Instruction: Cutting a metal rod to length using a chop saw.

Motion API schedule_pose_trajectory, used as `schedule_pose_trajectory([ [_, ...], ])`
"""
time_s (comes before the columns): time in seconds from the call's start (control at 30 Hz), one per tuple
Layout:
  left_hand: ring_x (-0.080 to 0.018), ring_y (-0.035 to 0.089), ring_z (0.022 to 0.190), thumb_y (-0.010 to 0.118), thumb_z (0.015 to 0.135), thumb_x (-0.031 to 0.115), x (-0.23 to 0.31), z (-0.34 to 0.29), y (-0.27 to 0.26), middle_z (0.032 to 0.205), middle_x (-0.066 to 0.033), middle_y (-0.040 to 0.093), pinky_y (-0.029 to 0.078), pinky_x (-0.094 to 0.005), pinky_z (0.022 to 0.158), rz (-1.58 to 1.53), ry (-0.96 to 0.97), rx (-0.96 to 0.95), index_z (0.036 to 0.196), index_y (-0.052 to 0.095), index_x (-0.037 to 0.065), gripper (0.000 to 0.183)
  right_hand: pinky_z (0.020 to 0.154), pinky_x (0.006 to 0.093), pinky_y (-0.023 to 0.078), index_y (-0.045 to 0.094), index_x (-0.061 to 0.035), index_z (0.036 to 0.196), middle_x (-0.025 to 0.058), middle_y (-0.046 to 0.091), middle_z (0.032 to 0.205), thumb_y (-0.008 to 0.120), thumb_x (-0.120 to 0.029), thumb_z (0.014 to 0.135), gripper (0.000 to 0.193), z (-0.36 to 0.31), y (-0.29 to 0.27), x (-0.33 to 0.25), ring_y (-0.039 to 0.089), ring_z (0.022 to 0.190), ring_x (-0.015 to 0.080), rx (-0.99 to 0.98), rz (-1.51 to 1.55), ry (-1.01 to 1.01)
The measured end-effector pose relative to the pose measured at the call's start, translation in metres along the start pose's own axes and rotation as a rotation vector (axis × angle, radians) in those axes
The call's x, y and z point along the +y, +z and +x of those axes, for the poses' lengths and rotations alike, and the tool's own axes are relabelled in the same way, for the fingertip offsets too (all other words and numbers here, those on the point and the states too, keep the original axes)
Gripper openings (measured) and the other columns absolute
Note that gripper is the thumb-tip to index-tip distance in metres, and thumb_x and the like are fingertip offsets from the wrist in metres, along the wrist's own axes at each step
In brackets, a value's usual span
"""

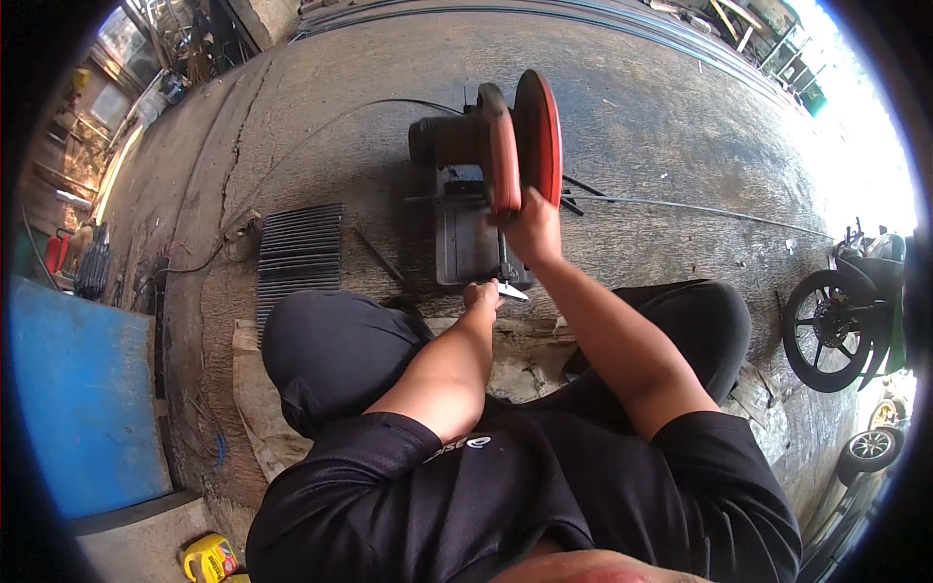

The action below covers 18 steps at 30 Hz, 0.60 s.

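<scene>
A cut-off saw (501, 160) with red guards and a dark motor stands on the ground in front of me, its head raised over a grey base (457, 255). My right hand (533, 231) is closed round the saw's handle, just below the red guard; the handle itself is mostly hidden by my fingers. At the near end of the base, my left hand (481, 294) is closed on the vise handle (512, 291), a pale piece at the end of the screw. A thin metal rod (661, 202) stretches away to the right from the saw.
Many dark cut rods (299, 255) lie side by side left of the saw. One short bar (379, 255) lies between them and the base. A blue panel (87, 398) stands at the left, a motorcycle (844, 321) at the right. Long bars (544, 14) run along the far edge.
</scene>
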<state>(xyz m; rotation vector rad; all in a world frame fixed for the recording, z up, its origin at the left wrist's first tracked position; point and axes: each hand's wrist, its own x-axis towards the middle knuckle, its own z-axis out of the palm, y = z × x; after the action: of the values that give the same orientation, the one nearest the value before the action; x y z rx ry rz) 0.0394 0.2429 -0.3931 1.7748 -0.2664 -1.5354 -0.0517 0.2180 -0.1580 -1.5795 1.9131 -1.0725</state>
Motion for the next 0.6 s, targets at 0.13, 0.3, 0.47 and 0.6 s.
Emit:
schedule_pose_trajectory([
  [0.13, -0.0322, 0.066, 0.084, 0.065, 0.086, 0.010, 0.005, -0.005, -0.003, 0.112, -0.0189, 0.056, 0.061, -0.0381, 0.067, 0.165, 0.016, -0.021, 0.115, 0.047, -0.010, 0.039, 0.063, 0.0373, 0.051, 0.067, 0.0001, 0.083, 0.0178, 0.066, 0.071, 0.079, -0.047, 0.069, 0.051, 0.056, -0.026, -0.038, 0.067, 0.066, 0.0267, 0.292, 0.049, -0.083],
  [0.3, -0.0275, 0.068, 0.073, 0.068, 0.085, 0.027, 0.013, -0.002, -0.008, 0.089, -0.0185, 0.065, 0.057, -0.0367, 0.059, 0.598, 0.125, 0.003, 0.092, 0.060, -0.006, 0.035, 0.066, 0.0478, 0.047, 0.061, 0.0021, 0.076, 0.0258, 0.062, 0.074, 0.062, -0.049, 0.084, 0.052, 0.067, -0.009, 0.008, 0.060, 0.076, 0.0454, 0.337, -0.058, -0.177],
  [0.47, -0.0320, 0.069, 0.075, 0.065, 0.084, 0.041, 0.038, -0.007, -0.005, 0.087, -0.0183, 0.069, 0.053, -0.0412, 0.067, 1.042, 0.165, -0.128, 0.091, 0.069, -0.002, 0.043, 0.081, 0.0448, 0.052, 0.068, -0.0024, 0.093, 0.0212, 0.067, 0.095, 0.060, -0.035, 0.081, 0.036, -0.023, 0.071, 0.139, 0.065, 0.091, 0.0376, -0.730, -0.672, 0.147],
  [0.6, -0.0336, 0.064, 0.101, 0.064, 0.082, 0.045, 0.052, -0.025, -0.008, 0.105, -0.0191, 0.067, 0.051, -0.0404, 0.087, 1.297, 0.227, -0.194, 0.104, 0.066, -0.001, 0.051, 0.083, 0.0414, 0.052, 0.069, -0.0029, 0.099, 0.0189, 0.068, 0.097, 0.060, -0.055, 0.079, 0.057, -0.054, 0.098, 0.199, 0.065, 0.092, 0.0351, -0.919, -0.753, -0.043],
])
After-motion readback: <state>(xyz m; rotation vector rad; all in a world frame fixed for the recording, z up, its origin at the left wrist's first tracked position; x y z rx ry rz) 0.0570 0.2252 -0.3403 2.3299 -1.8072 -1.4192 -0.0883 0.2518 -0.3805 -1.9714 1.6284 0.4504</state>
